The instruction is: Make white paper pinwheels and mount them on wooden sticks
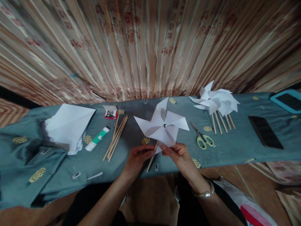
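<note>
A white paper pinwheel [162, 124] with a silver pin at its centre is held up over the near edge of the table. My left hand [141, 157] is closed, its thumb and fingers pinching the pinwheel's wooden stick [150, 160] just below the blades. My right hand [177, 155] is closed too, with the tip of the lowest paper blade between thumb and fingers. Part of the stick is hidden behind that blade. To the right of the pinwheel lie scissors [202, 139] with light green handles.
Several wooden sticks [116, 138], a glue stick [97, 138] and a small box of pins [111, 113] lie left of centre. Further left is a stack of white paper [68, 125]. Finished pinwheels [218, 100] lie at the back right, near a phone [265, 131] and a blue-framed device [288, 101].
</note>
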`<state>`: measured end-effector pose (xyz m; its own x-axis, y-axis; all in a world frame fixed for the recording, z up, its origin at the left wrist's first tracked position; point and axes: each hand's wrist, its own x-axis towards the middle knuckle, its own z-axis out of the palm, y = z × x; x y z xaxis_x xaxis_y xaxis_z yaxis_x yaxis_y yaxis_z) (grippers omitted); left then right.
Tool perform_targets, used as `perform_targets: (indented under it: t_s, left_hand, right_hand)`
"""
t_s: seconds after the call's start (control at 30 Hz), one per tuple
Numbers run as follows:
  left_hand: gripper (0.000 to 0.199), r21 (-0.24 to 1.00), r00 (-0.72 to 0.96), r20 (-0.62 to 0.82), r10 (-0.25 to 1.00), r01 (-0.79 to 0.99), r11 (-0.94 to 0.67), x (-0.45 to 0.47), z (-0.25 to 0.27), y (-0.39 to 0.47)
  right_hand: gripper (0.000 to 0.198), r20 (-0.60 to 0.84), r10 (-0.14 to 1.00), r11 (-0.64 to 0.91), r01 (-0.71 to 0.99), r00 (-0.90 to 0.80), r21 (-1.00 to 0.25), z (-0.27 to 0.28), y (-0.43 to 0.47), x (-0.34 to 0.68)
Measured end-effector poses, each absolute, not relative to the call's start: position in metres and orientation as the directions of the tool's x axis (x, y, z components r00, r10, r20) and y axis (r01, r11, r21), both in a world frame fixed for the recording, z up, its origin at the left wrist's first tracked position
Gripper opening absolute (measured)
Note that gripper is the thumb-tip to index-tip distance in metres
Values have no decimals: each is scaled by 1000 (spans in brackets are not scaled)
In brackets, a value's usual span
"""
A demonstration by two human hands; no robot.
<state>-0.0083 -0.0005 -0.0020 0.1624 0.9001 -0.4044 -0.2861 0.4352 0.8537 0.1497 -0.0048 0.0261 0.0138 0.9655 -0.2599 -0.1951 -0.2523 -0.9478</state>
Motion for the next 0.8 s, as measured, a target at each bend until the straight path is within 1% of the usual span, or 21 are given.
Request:
perform_targets:
  t_s: [0.07, 0.17, 0.23, 0.3, 0.4, 0.47, 0.63, 0.8]
  left_hand:
    - [20, 833, 174, -419, 891, -317, 454, -8, -1, 0]
    - [22, 798, 188, -454, 871, -348, 491, -9, 1, 0]
    - [23, 798, 180, -471, 864, -332, 504, -9, 1, 0]
    - [24, 816, 165, -471, 867, -292, 499, -9, 1, 0]
    - [24, 850, 153, -449, 880, -231, 474, -10, 2, -1]
    - [22, 864, 151, -437, 887, -202, 461, -9, 3, -1]
    - [19, 883, 163, -414, 895, -168, 439, -7, 5, -1]
    - [18, 881, 189, -415, 890, -161, 445, -4, 4, -2]
  right_hand:
    - [33, -268, 963, -265, -203, -14, -943, 28, -5, 151]
    - [29, -260, 963, -268, -230, -67, -935, 28, -6, 156]
    - [29, -250, 966, -256, -271, -57, -928, 27, -6, 160]
    - [33, -255, 967, -238, -387, -6, -891, 25, -4, 162]
    - [33, -296, 955, -218, -615, 27, -758, 23, 1, 161]
    - [31, -303, 953, -207, -691, 18, -693, 22, 5, 160]
    - [29, -311, 950, -186, -736, 34, -650, 18, 13, 160]
    - [27, -425, 903, -230, -773, 56, -591, 16, 18, 158]
